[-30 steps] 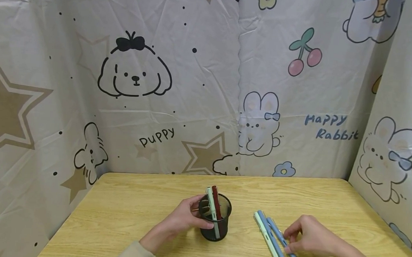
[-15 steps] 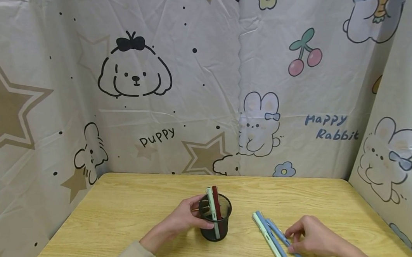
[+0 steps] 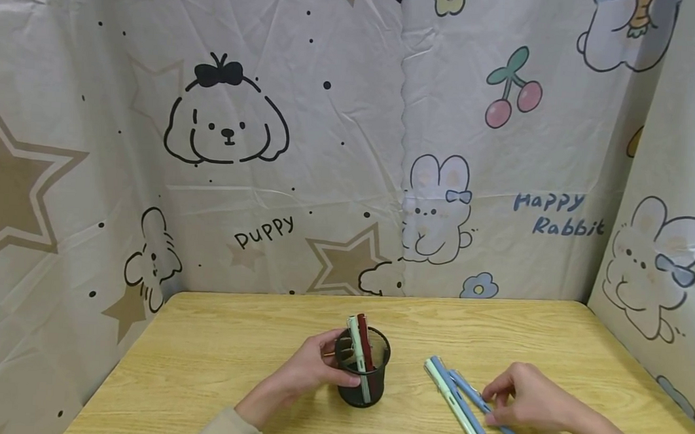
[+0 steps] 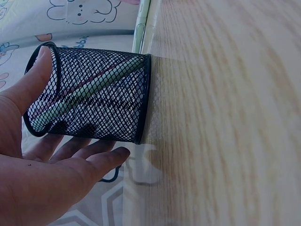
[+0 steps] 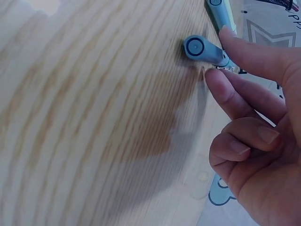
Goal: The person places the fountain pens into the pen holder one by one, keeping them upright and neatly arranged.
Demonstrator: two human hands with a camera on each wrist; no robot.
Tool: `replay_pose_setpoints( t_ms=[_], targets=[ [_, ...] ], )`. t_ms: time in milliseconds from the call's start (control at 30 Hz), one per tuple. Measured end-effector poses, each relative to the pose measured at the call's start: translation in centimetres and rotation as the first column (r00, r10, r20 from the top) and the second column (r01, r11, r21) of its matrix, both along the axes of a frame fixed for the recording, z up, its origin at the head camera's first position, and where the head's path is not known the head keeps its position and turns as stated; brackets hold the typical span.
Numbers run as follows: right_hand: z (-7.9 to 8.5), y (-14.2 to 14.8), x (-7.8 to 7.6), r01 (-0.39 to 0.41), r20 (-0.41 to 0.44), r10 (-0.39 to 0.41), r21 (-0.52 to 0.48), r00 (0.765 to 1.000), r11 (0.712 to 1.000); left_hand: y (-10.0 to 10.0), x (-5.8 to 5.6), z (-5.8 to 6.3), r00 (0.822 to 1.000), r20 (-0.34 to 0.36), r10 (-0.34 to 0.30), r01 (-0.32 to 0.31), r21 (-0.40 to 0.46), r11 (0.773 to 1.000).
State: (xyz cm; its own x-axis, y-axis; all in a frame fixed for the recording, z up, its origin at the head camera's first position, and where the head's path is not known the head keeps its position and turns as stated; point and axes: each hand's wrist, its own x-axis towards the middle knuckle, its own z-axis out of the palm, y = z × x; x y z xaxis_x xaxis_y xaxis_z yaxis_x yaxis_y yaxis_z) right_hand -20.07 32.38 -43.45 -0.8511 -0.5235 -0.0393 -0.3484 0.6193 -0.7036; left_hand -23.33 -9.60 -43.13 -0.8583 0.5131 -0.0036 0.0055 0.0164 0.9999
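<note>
My left hand point(image 3: 307, 367) grips a black mesh pen holder point(image 3: 377, 382) that stands upright on the table. In the left wrist view the thumb lies at the rim of the holder and the fingers curve round its far side. A mint green pen point(image 3: 355, 339) and a dark red pen point(image 3: 365, 337) lean inside. To the right, my right hand point(image 3: 527, 398) pinches a blue pen point(image 3: 469, 391) between thumb and fingertips; its round end point(image 5: 195, 46) faces the right wrist camera. Beside it lie a second blue pen point(image 3: 459, 398) and a mint green pen point(image 3: 451, 401), nearly parallel.
The wood-grain table point(image 3: 247, 330) ends at a cloth backdrop point(image 3: 339, 144) printed with cartoon animals, which also hangs along both sides. Table surface lies between the holder and the loose pens.
The near ends of the three loose pens have swung slightly to the right, the pinched blue one included. My left hand and the pen holder have stayed in place.
</note>
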Motion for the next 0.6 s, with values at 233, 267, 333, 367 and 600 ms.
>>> replay_pose_setpoints(
  t_ms=[233,267,333,367,600],
  targets=[
    [-0.15,-0.16,-0.07,0.027,0.011,-0.027,0.004,1.0,1.0,0.06,0.19,0.04,1.0,-0.006,-0.002,0.002,0.0,1.0],
    [-0.21,-0.17,-0.09,0.032,0.009,-0.032,0.005,0.999,0.999,0.07,0.2,0.02,1.0,-0.008,-0.003,0.003,0.001,1.0],
    [-0.31,-0.17,-0.06,0.036,-0.002,-0.036,0.001,0.999,0.999,0.07,0.21,0.02,1.0,-0.009,-0.003,0.003,0.002,1.0],
    [-0.38,-0.15,-0.07,0.037,-0.006,-0.037,-0.002,0.999,0.999,0.07,0.19,0.01,1.0,-0.01,-0.004,0.004,0.002,1.0],
    [-0.83,-0.11,0.0,0.033,-0.045,-0.034,-0.03,0.998,0.999,0.0,0.11,-0.03,1.0,-0.01,-0.008,0.008,0.008,1.0]
  ],
)
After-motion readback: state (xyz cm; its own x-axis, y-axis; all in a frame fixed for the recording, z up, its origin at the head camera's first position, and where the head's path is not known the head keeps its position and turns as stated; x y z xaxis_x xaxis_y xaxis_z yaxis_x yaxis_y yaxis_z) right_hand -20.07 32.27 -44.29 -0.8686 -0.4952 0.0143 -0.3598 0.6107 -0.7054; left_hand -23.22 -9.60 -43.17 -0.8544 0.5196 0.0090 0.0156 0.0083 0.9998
